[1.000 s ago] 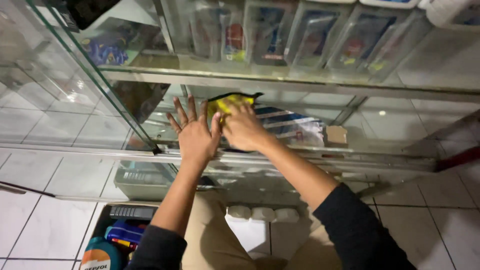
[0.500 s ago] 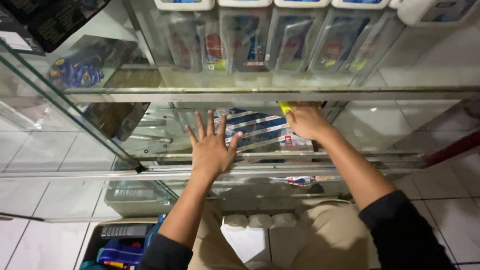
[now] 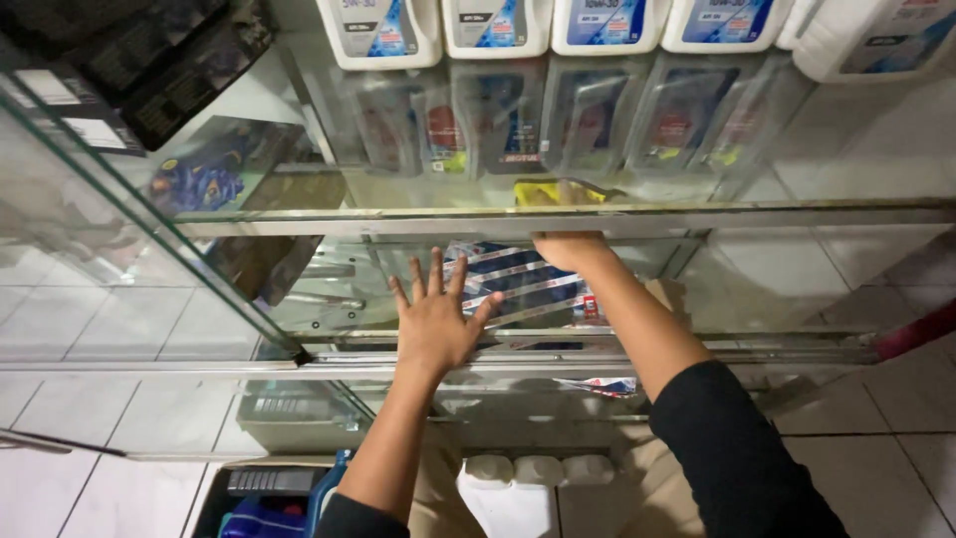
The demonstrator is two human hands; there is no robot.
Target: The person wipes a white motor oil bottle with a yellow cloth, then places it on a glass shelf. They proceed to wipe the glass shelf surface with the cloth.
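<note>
Four white jugs atop glass cabinet; left hand spread, right hand's grip hidden.

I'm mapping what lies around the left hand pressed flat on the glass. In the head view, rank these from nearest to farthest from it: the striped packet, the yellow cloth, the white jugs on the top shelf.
From the left hand:
1. Striped packet, just right of the fingertips, behind the glass.
2. Yellow cloth, up and right, above the right hand.
3. White jugs, along the top shelf, farthest.

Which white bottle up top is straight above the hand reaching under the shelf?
The third white plastic bottle from the left; the right hand is straight below it.
</note>
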